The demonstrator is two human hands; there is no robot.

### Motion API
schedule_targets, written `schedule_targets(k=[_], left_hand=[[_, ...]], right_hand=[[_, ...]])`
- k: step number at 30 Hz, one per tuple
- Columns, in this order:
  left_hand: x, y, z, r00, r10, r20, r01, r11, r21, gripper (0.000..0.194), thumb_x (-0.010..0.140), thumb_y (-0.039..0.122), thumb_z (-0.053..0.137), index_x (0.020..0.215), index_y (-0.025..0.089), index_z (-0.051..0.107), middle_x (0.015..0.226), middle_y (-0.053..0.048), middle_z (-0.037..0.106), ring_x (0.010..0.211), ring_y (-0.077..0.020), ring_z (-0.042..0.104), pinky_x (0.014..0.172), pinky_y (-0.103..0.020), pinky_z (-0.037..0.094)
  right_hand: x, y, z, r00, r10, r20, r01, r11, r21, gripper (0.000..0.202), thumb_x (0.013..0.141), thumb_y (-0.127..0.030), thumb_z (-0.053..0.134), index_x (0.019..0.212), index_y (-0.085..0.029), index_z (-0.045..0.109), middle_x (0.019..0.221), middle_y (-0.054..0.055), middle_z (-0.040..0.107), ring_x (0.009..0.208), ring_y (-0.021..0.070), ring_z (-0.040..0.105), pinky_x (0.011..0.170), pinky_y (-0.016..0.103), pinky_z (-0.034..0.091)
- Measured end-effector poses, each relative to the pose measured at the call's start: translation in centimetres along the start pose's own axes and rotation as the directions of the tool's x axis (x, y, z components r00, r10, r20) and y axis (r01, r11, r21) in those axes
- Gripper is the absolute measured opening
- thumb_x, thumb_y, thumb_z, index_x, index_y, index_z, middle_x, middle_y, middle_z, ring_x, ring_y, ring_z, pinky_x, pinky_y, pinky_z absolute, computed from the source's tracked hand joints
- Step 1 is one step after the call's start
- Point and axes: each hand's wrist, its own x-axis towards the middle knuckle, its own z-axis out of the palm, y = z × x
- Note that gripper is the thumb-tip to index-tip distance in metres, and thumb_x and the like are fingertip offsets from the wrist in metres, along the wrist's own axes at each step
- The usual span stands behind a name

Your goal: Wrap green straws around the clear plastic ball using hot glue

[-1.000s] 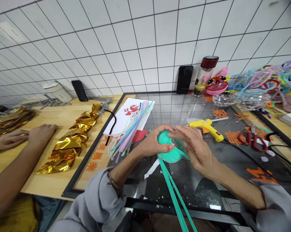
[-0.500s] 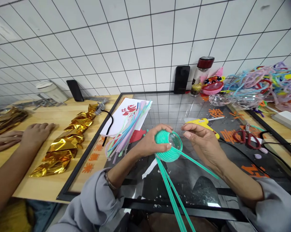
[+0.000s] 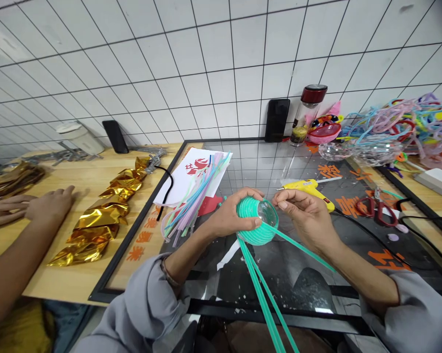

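My left hand (image 3: 233,215) grips a clear round ball wrapped in rows of green cord (image 3: 257,235), its thumb across the front. The ball's right side shows bare and transparent. Several green strands hang from its underside toward the bottom edge, and one more runs off to the lower right. My right hand (image 3: 304,211) is just right of the ball, thumb and fingertips pinched together; whatever they hold, if anything, is too small to make out. Behind that hand a yellow glue gun (image 3: 304,186) lies on the dark glass tabletop.
Left of centre, colourful strips (image 3: 195,196) lie over white paper (image 3: 180,169). Red-handled scissors (image 3: 377,211) and a cable are at right. Phones, a bottle (image 3: 305,117) and tangled strips line the back. Gold foil (image 3: 99,215) and another person's hands rest at left.
My right hand has come slightly closer to the ball, its fingertips drawn nearer together. My left hand keeps its grip. The other person's hand at left has shifted a little to the left.
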Motion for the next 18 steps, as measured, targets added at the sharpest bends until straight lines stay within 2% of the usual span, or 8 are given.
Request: schedule_targets(k=[6, 12, 18], left_hand=[[-0.03, 0.06, 0.02, 1.0, -0.003, -0.001, 0.003, 1.0, -0.006, 0.045, 0.065, 0.032, 0.08, 0.105, 0.02, 0.062, 0.129, -0.01, 0.063, 0.125, -0.0312, 0.056, 0.108, -0.046, 0.043], [0.01, 0.32, 0.05, 1.0, -0.015, 0.008, 0.015, 1.0, 0.016, 0.045, 0.065, 0.031, 0.078, 0.105, 0.02, 0.062, 0.129, -0.01, 0.063, 0.124, -0.0304, 0.057, 0.107, -0.045, 0.044], [0.02, 0.26, 0.01, 1.0, -0.013, 0.007, 0.013, 1.0, 0.003, 0.045, 0.065, 0.032, 0.078, 0.105, 0.02, 0.061, 0.128, -0.009, 0.062, 0.121, -0.0282, 0.058, 0.105, -0.041, 0.044]], right_hand=[[-0.04, -0.17, -0.14, 0.996, -0.091, -0.006, 0.09, 0.992, -0.084, 0.02, 0.075, -0.041, 0.082, 0.073, -0.023, 0.073, 0.072, 0.002, 0.071, 0.067, 0.0151, 0.063, 0.063, 0.027, 0.052], [-0.29, -0.18, -0.28, 0.992, -0.122, 0.011, 0.122, 0.983, -0.136, 0.016, 0.078, -0.036, 0.08, 0.076, -0.022, 0.074, 0.074, 0.002, 0.073, 0.069, 0.0159, 0.066, 0.064, 0.028, 0.054], [-0.64, -0.26, -0.76, 0.972, -0.218, 0.087, 0.235, 0.91, -0.341, 0.017, 0.093, -0.032, 0.062, 0.095, -0.023, 0.076, 0.076, 0.001, 0.071, 0.07, 0.0163, 0.066, 0.068, 0.031, 0.053]])
